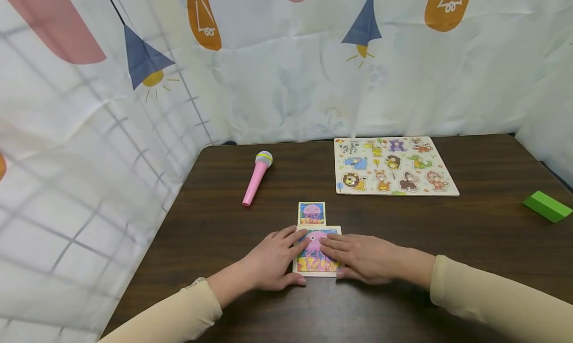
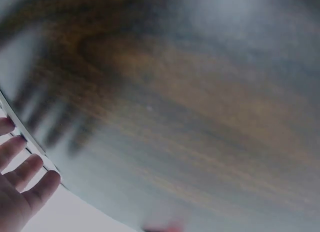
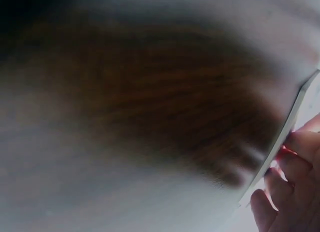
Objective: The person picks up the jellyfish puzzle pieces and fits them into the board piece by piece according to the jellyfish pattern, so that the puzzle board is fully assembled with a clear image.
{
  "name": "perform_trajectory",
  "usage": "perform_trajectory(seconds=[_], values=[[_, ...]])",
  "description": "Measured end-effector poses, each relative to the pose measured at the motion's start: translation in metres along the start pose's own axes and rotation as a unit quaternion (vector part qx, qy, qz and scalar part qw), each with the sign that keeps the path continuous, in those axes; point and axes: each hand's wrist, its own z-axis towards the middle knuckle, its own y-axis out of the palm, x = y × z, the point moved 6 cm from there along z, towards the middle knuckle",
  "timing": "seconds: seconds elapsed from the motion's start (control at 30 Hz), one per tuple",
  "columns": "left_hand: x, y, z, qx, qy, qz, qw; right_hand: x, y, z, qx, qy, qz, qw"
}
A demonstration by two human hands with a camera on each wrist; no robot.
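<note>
A small jigsaw puzzle (image 1: 316,261) with a pink jellyfish picture lies in a pale frame on the table. My left hand (image 1: 273,259) rests along its left side, fingertips on the picture and thumb near the lower corner. From the other side my right hand (image 1: 364,258) lays its fairly straight fingers over the right part, thumb at the lower right corner. Directly above the puzzle is a small picture card (image 1: 312,214) with the same jellyfish. Both wrist views are blurred; fingers of the left hand (image 2: 25,189) and right hand (image 3: 295,184) appear beside a pale edge.
A pink toy microphone (image 1: 256,179) lies at the back left of the dark wooden table (image 1: 215,233). An animal peg puzzle board (image 1: 396,166) sits at the back right. Far right is a green block (image 1: 547,206). Patterned curtains (image 1: 291,84) hang behind the table.
</note>
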Motion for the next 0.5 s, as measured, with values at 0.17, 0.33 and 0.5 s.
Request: perform_trajectory(seconds=[0.17, 0.33, 0.5], values=[[0.0014, -0.0002, 0.0005, -0.004, -0.002, 0.014, 0.9999, 0.0024, 0.0008, -0.0042, 0.017, -0.003, -0.007, 0.9998], [0.0001, 0.0008, 0.003, -0.01, -0.002, -0.005, 0.9999, 0.0058, 0.0019, -0.0055, 0.019, 0.003, -0.009, 0.9998], [-0.0044, 0.0038, 0.003, -0.012, -0.015, -0.094, 0.9954, 0.0067, 0.0017, -0.0026, 0.025, -0.005, -0.003, 0.9997]])
